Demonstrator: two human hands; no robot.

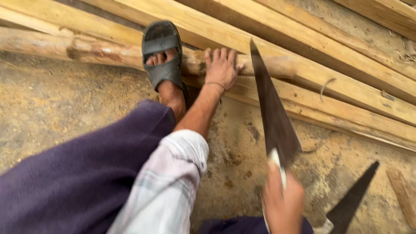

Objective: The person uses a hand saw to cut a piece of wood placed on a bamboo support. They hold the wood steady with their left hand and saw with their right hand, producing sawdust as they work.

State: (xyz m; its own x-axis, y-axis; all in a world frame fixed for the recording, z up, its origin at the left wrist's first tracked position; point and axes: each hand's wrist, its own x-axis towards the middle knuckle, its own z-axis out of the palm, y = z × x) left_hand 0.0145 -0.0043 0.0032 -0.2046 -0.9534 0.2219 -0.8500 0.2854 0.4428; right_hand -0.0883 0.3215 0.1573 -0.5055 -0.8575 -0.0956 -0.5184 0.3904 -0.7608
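Observation:
My left hand lies flat on a round wooden pole, fingers spread over its top near the pole's right end. My foot in a dark sandal presses on the same pole just left of the hand. In my right hand, a hand saw is gripped by its pale handle. The dark blade points up and away, and its tip is by the pole's end, right of my left hand.
Long pale planks lie stacked behind the pole, running diagonally. The ground is dirt strewn with sawdust. A second dark saw blade lies at lower right beside a wood offcut. My leg in purple cloth fills the lower left.

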